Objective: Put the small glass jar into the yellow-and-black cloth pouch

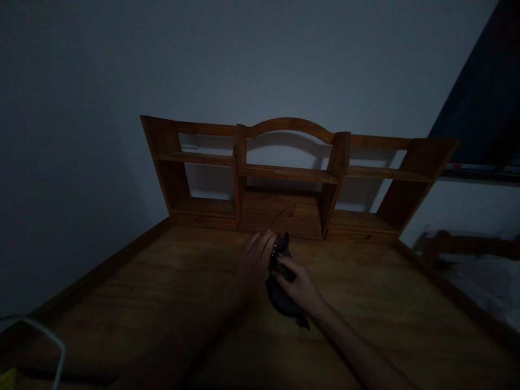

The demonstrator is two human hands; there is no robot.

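Observation:
Over the wooden desk, both hands meet at a dark bundle in dim light. My left hand (pixel 257 254) is closed at its upper left side, fingers on a glossy brownish piece that looks like a lens of a pair of glasses (pixel 279 244). A thin curved arm sticks up from it toward the shelf. My right hand (pixel 298 284) pinches a limp black cloth (pixel 282 300), possibly a pouch, which hangs below the fingers and ends in a small pointed tip. The cloth lies around the glossy piece; much of both is hidden by fingers and shadow.
The wooden desktop (pixel 162 292) has raised side edges. Along its back stands a wooden shelf unit (pixel 290 174) with small drawers, against a pale wall (pixel 260 59). A white cable (pixel 51 333) curves at lower left, beside a yellow item (pixel 8 378). A dark window (pixel 483 103) is at right.

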